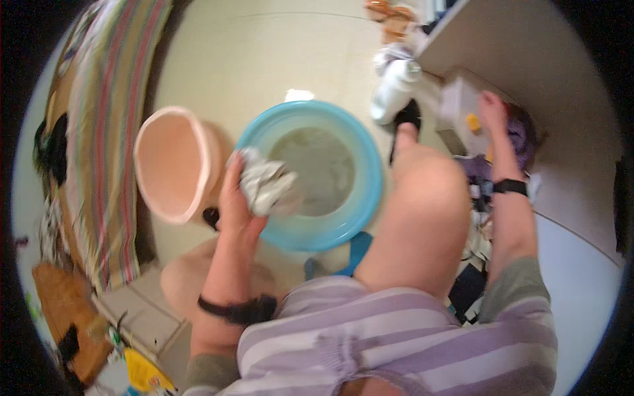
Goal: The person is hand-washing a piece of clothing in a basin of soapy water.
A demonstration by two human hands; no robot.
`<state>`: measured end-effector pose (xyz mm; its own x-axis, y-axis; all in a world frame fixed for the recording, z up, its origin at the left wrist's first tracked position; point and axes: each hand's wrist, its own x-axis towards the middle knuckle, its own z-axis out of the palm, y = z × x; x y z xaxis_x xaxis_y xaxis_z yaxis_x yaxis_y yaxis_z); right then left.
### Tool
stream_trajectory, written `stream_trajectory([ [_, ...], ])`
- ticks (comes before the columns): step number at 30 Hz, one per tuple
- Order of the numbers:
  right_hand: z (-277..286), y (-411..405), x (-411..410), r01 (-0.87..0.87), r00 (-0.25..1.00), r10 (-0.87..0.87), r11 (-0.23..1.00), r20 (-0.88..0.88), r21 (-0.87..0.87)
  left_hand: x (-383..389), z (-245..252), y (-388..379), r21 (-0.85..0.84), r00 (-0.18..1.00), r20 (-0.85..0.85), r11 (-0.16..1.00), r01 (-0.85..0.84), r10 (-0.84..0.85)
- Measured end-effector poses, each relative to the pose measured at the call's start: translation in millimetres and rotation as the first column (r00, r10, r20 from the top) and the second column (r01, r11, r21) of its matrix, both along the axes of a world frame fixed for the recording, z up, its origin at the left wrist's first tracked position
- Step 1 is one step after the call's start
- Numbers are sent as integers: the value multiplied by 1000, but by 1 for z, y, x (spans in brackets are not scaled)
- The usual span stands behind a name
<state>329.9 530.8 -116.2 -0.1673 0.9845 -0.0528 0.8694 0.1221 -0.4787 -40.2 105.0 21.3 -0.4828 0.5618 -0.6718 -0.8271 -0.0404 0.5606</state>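
Note:
My left hand (235,203) grips a bunched, whitish cloth (265,180) above the left side of a round light-blue plastic basin (374,168). Cloudy greyish water (317,168) lies in the basin, partly hidden by the cloth. Off to the right, my right hand (494,113) is raised beside a white box (456,101) and a dark purple item (522,131). Its fingers look curled, but blur hides whether anything is in them. A peach-coloured plastic bucket (205,163) tilts to the left of the basin.
A white plastic bottle (394,91) stands beyond my right knee, near a black slipper (408,114). The striped cover of a bed or bench (111,123) runs along the left. A grey panel (559,114) bounds the right. Orange-brown items (396,20) lie at the far end.

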Motion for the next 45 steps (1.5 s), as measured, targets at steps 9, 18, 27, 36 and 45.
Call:
stream_trajectory([
  [9,277,-158,-167,-736,341,178,661,-923,-145,2,40,-21,435,997,13,898,-69,71],
  [18,214,-366,-281,-731,654,-11,251,-757,-635,4,48,-46,428,947,-287,904,-8,145],
  [27,205,-405,-299,-682,219,744,579,-631,446,-13,-22,-34,763,993,-110,644,54,47],
  [36,206,-399,-304,-564,272,739,641,-616,520,-17,-27,-12,843,986,-81,518,145,-144],
  [45,194,-400,-297,-567,250,746,630,-618,531,-24,-3,-28,900,955,-156,361,243,-253],
])
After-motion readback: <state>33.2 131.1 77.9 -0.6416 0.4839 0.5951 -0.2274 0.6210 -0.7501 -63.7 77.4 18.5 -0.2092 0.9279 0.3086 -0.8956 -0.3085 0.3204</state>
